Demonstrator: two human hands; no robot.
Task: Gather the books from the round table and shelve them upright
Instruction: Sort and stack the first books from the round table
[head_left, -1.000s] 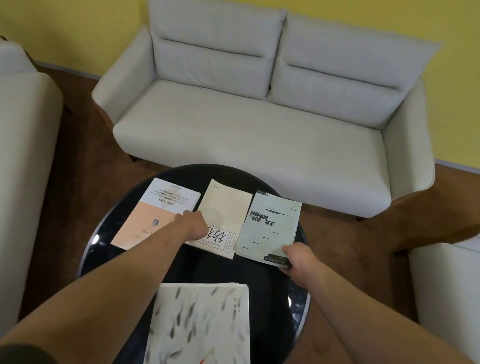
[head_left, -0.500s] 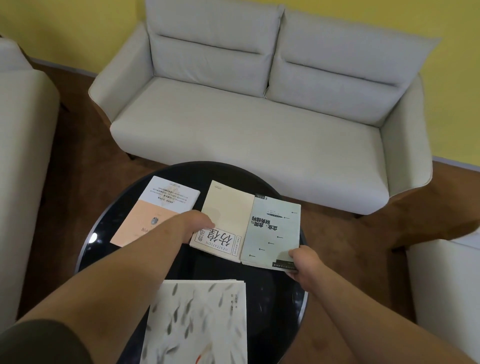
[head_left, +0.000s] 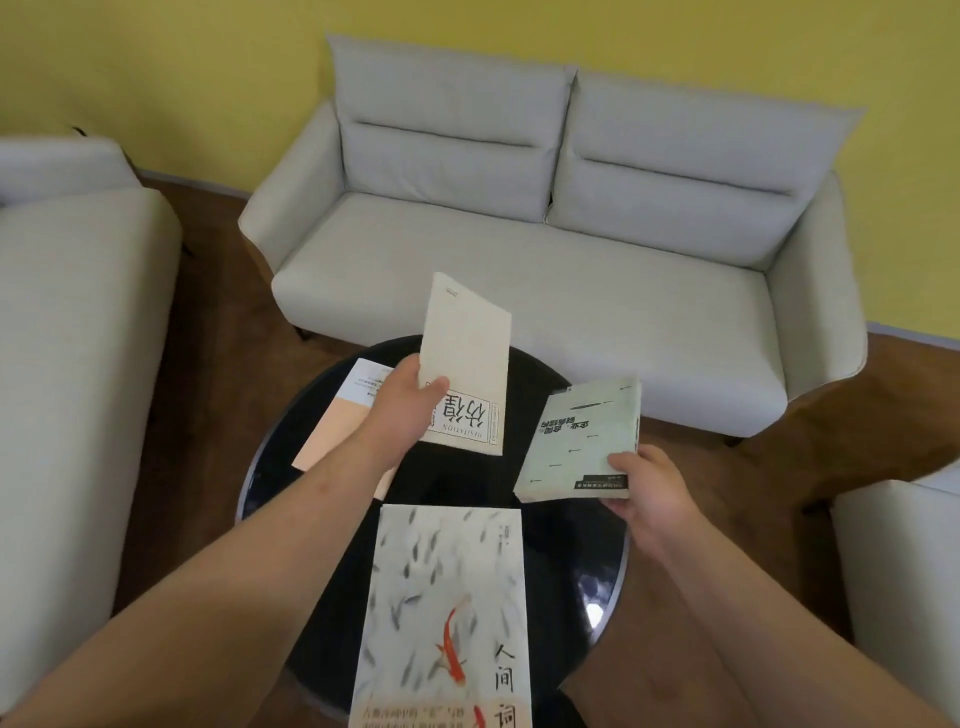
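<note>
Books – four in view, two on the round table (head_left: 561, 545), two in hand. Nearest: the fish-cover book (head_left: 441, 597), flat on the black top between the two forearms, long axis running straight away from the person, near end past the frame's bottom edge. Right hand (head_left: 649, 493) pinches the pale green book (head_left: 582, 441) by its near corner, tilted, clear of the table as far as I can tell. Left hand (head_left: 405, 410) grips the cream book (head_left: 465, 364) at its lower left edge, raised, far end pointing toward the grey sofa (head_left: 519, 260). Under the left wrist lies the peach-and-white book (head_left: 332, 431), flat, angled away to the right, partly hidden. Judgement: both hands full – one held book likely has to pass across before a flat one can be taken. The left is nearer the peach one. No shelf visible.
</note>
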